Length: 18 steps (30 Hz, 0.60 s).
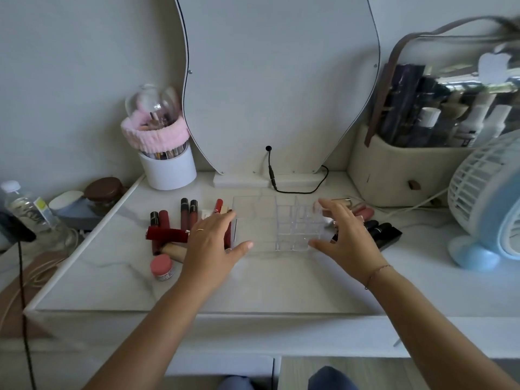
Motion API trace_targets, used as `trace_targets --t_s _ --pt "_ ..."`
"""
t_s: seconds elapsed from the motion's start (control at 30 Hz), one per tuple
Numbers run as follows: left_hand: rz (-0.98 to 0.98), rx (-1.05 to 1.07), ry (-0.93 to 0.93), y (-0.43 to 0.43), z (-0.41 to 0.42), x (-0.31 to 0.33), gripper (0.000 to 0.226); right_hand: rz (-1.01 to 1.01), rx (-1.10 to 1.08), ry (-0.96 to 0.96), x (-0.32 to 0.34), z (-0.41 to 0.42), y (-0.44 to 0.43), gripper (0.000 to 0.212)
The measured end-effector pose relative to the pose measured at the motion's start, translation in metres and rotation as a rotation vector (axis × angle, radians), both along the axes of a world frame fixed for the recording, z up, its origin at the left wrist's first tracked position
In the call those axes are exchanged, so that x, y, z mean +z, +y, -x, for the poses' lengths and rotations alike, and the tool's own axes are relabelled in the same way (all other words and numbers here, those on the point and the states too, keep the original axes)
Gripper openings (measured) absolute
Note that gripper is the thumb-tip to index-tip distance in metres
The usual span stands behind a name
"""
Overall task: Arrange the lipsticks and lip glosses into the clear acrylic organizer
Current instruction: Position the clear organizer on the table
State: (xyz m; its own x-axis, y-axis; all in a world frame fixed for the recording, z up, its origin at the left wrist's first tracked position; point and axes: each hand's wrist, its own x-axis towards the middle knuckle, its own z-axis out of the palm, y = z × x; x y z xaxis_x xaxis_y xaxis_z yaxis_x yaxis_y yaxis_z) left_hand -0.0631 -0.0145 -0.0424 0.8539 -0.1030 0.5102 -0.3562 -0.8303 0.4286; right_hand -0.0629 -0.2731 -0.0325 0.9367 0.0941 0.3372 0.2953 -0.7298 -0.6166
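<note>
No brand name can be read anywhere; a small white mark is seen on the red lipstick tube, and the label on the water bottle off the counter's left edge is too blurred to make out.

The clear organizer is set near the middle of the white counter, in front of the mirror base. No item can be seen in its compartments. The left hand is held at its left side, fingers spread, over a heap of dark red lipsticks and lip glosses. The right hand is held at its right side, fingers apart, thumb at the front corner; whether either hand presses the plastic cannot be told. More pink and black tubes are partly hidden behind the right hand.

A small pink-lidded jar is placed near the left pile. A white brush cup stands toward the back left corner, a black cable runs behind the organizer, and a blue fan is set at the right edge.
</note>
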Motion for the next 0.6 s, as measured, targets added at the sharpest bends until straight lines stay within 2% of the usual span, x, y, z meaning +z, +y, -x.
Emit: trace_targets --t_s 0.1,0.2,0.37,0.6 --pt "-0.053 -0.003 -0.019 -0.003 0.003 -0.007 0.066 -0.019 -0.048 -0.064 0.006 0.002 -0.017 0.071" --pt "-0.136 0.03 -0.056 -0.007 0.007 -0.014 0.066 0.019 -0.141 -0.09 0.013 0.003 -0.046 0.054" --pt "-0.209 0.102 -0.083 -0.009 0.011 -0.017 0.059 0.068 -0.123 0.037 0.012 -0.001 -0.08 0.03" --pt "-0.178 0.118 -0.069 -0.007 0.008 -0.022 0.051 0.072 -0.037 0.081 0.009 -0.015 -0.087 0.033"
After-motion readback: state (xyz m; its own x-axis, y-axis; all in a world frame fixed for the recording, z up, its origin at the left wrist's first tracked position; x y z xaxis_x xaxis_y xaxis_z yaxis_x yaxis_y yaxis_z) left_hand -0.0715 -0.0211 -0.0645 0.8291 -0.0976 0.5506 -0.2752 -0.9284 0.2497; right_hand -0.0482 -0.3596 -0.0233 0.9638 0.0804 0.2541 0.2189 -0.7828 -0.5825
